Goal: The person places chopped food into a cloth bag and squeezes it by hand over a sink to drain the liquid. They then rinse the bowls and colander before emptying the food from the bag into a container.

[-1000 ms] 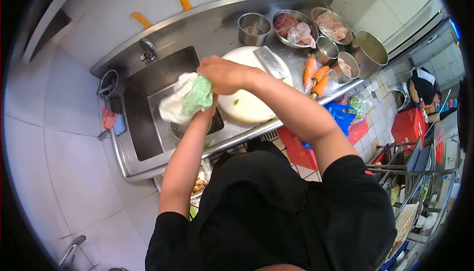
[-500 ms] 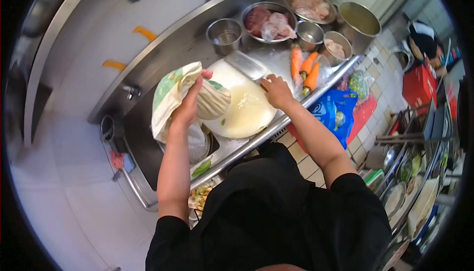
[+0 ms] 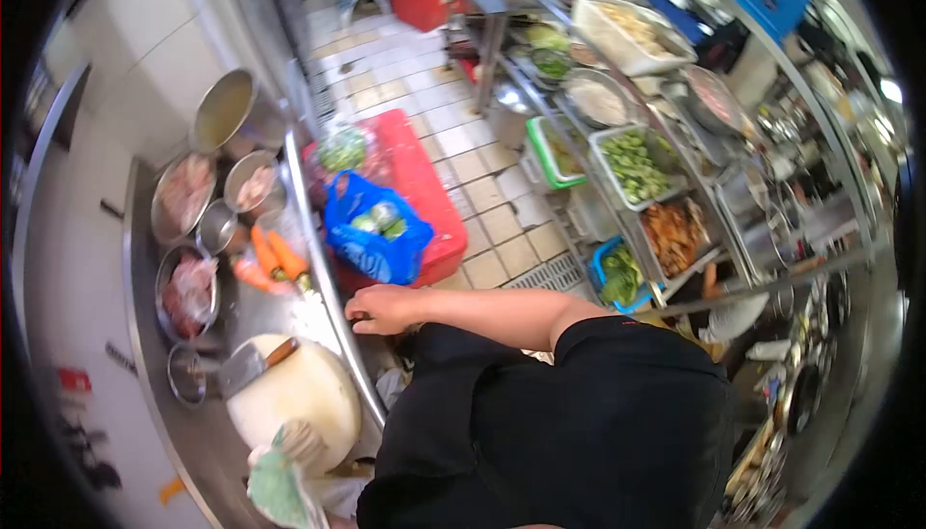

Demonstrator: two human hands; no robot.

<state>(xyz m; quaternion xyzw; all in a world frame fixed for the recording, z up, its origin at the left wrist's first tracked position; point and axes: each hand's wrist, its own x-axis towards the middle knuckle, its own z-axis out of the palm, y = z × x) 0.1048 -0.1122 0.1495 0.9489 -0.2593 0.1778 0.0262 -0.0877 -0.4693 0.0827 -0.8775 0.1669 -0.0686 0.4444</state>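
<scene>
Pale wall (image 3: 145, 56) noted, upper L of frame; metal counter (image 3: 265, 319) adj. Sq.-tiled flr. (image 3: 485, 155), upper ctr., w/ grate (image 3: 552, 275). Metal shelving (image 3: 813, 109) at R; bright lt. (image 3: 890, 90), upper R edge.

3 carrots (image 3: 286, 255), 3 bowls (image 3: 157, 203) w/ meat (image 3: 184, 195), 1 cleaver (image 3: 243, 369), 1 chopping bd (image 3: 301, 396), 1 blue bag (image 3: 388, 256) & 1 cloth (image 3: 277, 490).

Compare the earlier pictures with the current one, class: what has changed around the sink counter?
The right hand, first on the cloth and then at the cleaver's handle, has left both and moved to the counter's front rim. The cloth has shifted from over the sink to the cutting board's edge. The view has turned rightward; the left hand is out of view. The cleaver and carrots stayed put.
</scene>
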